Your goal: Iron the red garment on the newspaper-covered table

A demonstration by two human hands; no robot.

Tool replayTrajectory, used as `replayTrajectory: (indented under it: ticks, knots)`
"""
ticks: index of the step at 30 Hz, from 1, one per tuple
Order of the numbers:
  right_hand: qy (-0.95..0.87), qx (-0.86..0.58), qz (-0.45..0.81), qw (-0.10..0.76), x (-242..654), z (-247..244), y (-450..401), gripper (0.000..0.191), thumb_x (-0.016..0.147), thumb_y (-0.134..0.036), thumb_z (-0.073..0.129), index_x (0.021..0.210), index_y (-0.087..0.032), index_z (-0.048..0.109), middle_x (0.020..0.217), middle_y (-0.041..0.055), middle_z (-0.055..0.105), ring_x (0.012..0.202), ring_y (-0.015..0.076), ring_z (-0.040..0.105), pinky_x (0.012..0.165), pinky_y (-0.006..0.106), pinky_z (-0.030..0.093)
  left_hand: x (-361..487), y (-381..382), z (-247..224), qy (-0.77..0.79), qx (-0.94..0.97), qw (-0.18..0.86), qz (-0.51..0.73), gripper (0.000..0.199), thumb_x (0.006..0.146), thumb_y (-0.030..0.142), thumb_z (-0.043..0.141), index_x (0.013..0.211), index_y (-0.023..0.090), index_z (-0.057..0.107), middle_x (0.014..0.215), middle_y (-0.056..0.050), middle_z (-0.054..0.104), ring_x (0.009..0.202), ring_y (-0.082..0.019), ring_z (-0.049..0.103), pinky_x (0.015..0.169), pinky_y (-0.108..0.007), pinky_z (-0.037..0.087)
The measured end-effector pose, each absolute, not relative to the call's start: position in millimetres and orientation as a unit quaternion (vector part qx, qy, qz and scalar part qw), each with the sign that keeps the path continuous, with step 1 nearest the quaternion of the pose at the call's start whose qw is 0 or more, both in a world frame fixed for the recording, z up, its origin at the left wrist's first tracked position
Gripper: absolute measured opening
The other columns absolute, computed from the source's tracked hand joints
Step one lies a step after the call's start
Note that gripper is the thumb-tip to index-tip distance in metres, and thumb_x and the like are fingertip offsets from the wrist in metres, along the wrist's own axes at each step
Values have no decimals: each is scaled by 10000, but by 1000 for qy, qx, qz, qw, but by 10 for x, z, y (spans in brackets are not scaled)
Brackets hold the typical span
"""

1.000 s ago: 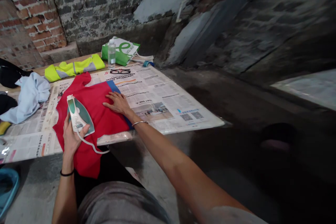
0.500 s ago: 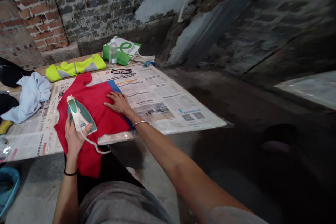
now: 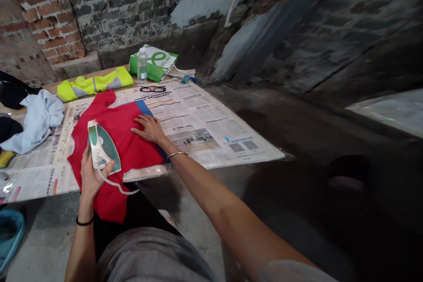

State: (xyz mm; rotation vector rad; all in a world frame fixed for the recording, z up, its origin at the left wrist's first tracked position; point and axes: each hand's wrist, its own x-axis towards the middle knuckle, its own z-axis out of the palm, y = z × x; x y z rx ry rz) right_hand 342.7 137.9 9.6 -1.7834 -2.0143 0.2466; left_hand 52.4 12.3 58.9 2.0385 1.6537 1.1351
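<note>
Red shirt [image 3: 134, 154] lies under the iron [image 3: 102, 144], now nudged toward the blue hem [image 3: 143, 107], seemingly pressing onward; left hand [image 3: 91, 175] clasps the iron, right hand [image 3: 150, 129] spread, gripping nothing.

One iron [image 3: 101, 150] sits in the left fingers [image 3: 85, 155], and I count one red garment [image 3: 127, 143] beneath it and the right fingers [image 3: 142, 124]. Farther off past both sets of fingers are one pair of glasses [image 3: 152, 87], one bottle [image 3: 142, 70], one bag [image 3: 161, 59] and one yellow garment [image 3: 86, 84]. Left of the left fingers I make out one pale blue cloth [image 3: 41, 112] and, lower down, one blue basin [image 3: 22, 229].
</note>
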Motion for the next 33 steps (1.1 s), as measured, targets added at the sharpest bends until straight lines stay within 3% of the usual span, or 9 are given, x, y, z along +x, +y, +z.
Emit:
replayTrajectory:
  ticks: [7,16,25,33]
  knots:
    - [-727,-645,85,220,3429,67,1390,635,1019,-656,503,1506,-266,620,1654,83,488,1544,330,373,1243,541,275,561,205,590,587,699,123,390,667,763,620,805,1287,225,691,1567,-171,533,1395,-379,576,1134,-524,506]
    - [-728,-644,82,219,3434,54,1401,626,1016,-638,513,1525,-285,602,1654,80,488,1543,338,377,1238,552,284,616,430,598,597,689,115,395,716,778,643,790,1338,216,662,1585,-173,516,1454,-385,512,1207,-539,434]
    - [-727,-644,92,220,3431,131,1363,627,1021,-626,505,1521,-260,605,1661,86,478,1549,333,370,1245,546,273,597,178,611,605,691,116,380,672,790,619,785,1330,240,662,1605,-166,493,1430,-414,530,1162,-578,473]
    - [-728,-644,87,218,3427,103,1383,635,1016,-625,515,1519,-248,608,1661,85,478,1546,333,374,1242,532,287,541,78,585,588,707,105,379,679,789,635,778,1322,230,663,1561,-160,535,1435,-387,530,1185,-542,461]
